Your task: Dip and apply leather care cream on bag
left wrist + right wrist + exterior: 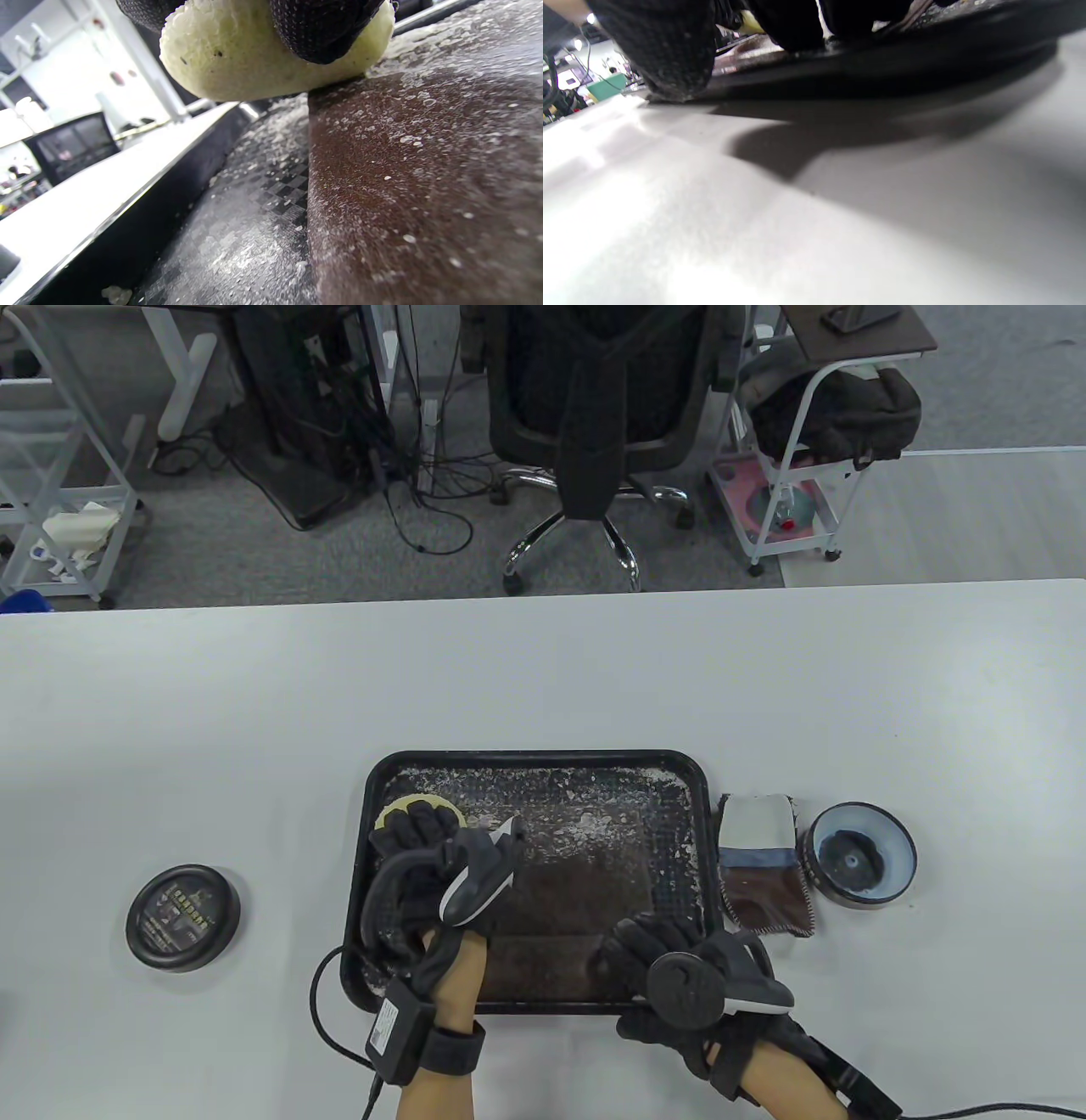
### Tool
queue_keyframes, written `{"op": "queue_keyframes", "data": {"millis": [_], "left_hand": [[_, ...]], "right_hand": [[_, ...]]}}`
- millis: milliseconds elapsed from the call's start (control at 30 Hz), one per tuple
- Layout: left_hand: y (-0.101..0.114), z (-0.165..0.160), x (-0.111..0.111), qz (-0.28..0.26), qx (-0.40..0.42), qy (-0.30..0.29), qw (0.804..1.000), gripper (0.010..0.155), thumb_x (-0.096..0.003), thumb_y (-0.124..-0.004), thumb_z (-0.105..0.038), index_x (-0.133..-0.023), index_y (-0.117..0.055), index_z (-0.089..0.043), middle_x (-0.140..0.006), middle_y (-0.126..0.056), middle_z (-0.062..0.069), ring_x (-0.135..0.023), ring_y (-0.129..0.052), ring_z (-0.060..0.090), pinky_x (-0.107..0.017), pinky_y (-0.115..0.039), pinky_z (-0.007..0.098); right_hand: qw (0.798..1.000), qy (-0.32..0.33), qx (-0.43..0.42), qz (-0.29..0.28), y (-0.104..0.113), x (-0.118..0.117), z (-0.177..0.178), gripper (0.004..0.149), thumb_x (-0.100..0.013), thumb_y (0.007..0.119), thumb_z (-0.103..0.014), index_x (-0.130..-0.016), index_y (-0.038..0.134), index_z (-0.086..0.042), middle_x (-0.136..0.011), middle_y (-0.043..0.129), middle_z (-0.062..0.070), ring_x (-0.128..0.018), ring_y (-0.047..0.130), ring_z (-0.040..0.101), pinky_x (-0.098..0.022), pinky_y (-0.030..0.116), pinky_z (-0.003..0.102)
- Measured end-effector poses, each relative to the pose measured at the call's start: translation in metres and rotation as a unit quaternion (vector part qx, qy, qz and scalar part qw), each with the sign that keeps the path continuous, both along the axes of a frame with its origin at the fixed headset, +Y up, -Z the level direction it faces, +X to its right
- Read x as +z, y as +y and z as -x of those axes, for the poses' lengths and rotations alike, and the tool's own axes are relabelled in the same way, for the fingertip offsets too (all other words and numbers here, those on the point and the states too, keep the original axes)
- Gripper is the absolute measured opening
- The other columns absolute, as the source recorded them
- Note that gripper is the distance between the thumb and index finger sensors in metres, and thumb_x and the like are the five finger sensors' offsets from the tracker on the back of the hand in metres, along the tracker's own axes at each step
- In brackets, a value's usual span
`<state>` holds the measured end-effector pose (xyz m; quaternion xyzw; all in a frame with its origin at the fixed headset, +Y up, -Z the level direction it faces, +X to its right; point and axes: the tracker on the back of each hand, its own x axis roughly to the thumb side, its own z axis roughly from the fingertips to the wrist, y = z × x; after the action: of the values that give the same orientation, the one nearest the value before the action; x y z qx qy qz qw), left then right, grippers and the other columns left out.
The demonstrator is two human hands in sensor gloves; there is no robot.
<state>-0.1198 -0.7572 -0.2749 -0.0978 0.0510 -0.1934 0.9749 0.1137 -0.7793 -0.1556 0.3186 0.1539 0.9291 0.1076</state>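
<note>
From the table view I see my left hand over the far left corner of the black tray, its fingers curled down and gripping a pale yellow sponge. The left wrist view shows it close: gloved fingertips press into the top of the sponge, whose lower edge touches the brown leather bag. The bag lies flat inside the tray, speckled with white flecks of cream, as is the tray's checkered floor beside it. My right hand sits at the tray's near right edge, fingers spread over the rim and onto the bag's near corner; the right wrist view is too dark and low for me to say how firmly they press, though one fingertip rests on the white table. The open cream jar stands on the table to the right of the tray, just beside a small brown leather pouch with a white top. The jar's black lid lies well apart to the left of the tray.
</note>
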Motion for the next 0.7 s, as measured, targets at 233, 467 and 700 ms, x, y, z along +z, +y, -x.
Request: {"op": "queue_keyframes", "data": {"millis": [233,467,700], "left_hand": [[-0.002,-0.016,0.004,0.043,-0.048,-0.026,0.998,0.060,-0.0471,-0.076,-0.023,-0.105,-0.062,-0.022,-0.111,-0.057,0.016,-0.102,-0.068,0.041,-0.073,-0.058,0.057],[0.000,-0.068,0.018,0.070,-0.040,-0.142,0.987,0.059,-0.0477,-0.074,-0.026,-0.105,-0.061,-0.026,-0.111,-0.056,0.013,-0.102,-0.067,0.039,-0.074,-0.058,0.055],[-0.005,-0.103,0.030,0.048,0.055,-0.236,0.969,0.059,-0.0481,-0.074,-0.026,-0.106,-0.059,-0.024,-0.111,-0.055,0.015,-0.101,-0.067,0.040,-0.074,-0.058,0.055]], "right_hand": [[1.000,0.008,0.019,-0.019,0.002,0.001,0.004,0.079,-0.050,0.084,-0.052,-0.111,0.058,-0.009,-0.109,0.050,0.025,-0.103,0.048,0.056,-0.071,0.047,0.068],[1.000,0.007,0.013,-0.010,0.004,0.000,0.001,0.077,-0.051,0.084,-0.049,-0.111,0.058,-0.010,-0.109,0.053,0.024,-0.102,0.050,0.053,-0.071,0.052,0.062],[1.000,0.008,0.003,-0.006,0.005,-0.001,0.000,0.076,-0.050,0.085,-0.049,-0.111,0.060,-0.010,-0.109,0.055,0.025,-0.102,0.052,0.055,-0.070,0.054,0.063]]}}
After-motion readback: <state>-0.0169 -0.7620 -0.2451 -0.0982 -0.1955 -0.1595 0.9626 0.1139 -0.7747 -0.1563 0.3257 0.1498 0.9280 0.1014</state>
